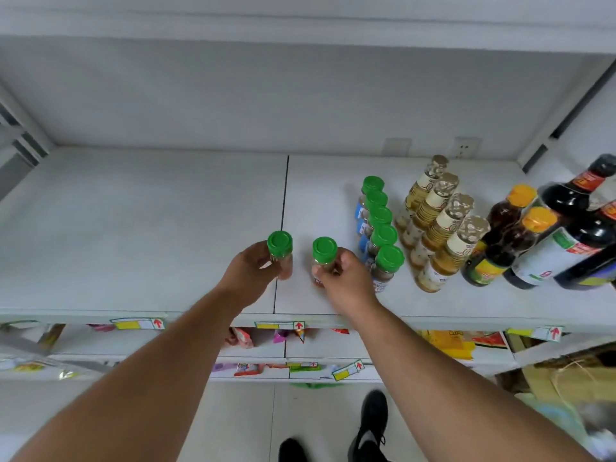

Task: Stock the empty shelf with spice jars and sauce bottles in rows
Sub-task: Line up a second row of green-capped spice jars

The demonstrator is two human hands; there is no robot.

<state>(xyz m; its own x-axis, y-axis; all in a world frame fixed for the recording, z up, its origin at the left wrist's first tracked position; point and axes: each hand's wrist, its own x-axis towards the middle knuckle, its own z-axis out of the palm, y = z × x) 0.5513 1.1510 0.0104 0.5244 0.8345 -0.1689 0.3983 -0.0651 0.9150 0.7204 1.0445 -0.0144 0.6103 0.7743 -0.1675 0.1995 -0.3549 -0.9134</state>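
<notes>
Though blurred, jar label (317, 281) red-lettered

Pale grey back wall (233, 95) with wall socket (466, 148), light tiled floor (240, 421) — soft, even light

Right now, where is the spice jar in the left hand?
In the head view, the left hand holds a green-capped glass spice jar over the white shelf, near its front, beside the dark seam and left of the right hand's jar.
</notes>
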